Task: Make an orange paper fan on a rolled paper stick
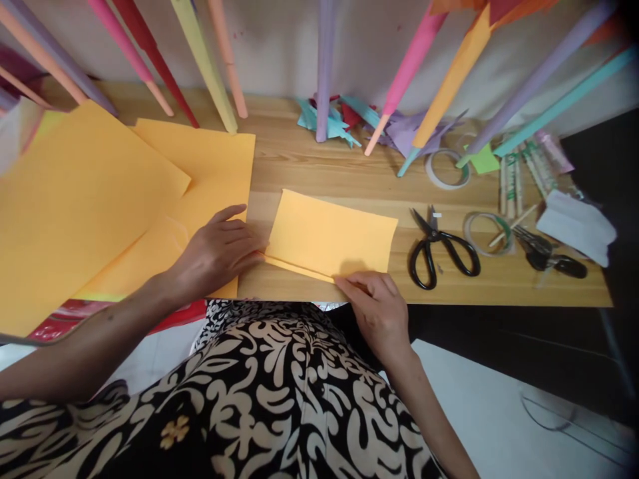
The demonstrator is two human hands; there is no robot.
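Head view. Wooden table (284,159); small yellow-orange paper sheet (334,233) lying on it between the two hands, near the front edge, its near side curling into a narrow roll.

Left hand (219,249): reaching in from the left, back of the hand facing up, thumb standing apart from the fingers. Fingertips touching the left end of the rolled edge; cannot tell whether they are pinching it or only pressing. Wrist and palm side passing over the large yellow-orange sheets (90,199), which are overlapping on the left.

Right hand (382,313): coming up from the front edge, fingers bending, thumb and fingertips closing on the rolled edge toward its right end, leaving little visible gap.

Right of the small sheet: black-handled scissors (435,235) lying with blades slightly parted, pointing away from the wearer. Two tape rolls (432,178) resting nearby, one farther back; white crumpled paper (576,226) sitting beyond the nearer one.

Back of table: colored paper tubes (324,66) leaning or standing in a row, turquoise, purple and red paper scraps (409,133) lying among their lower ends.
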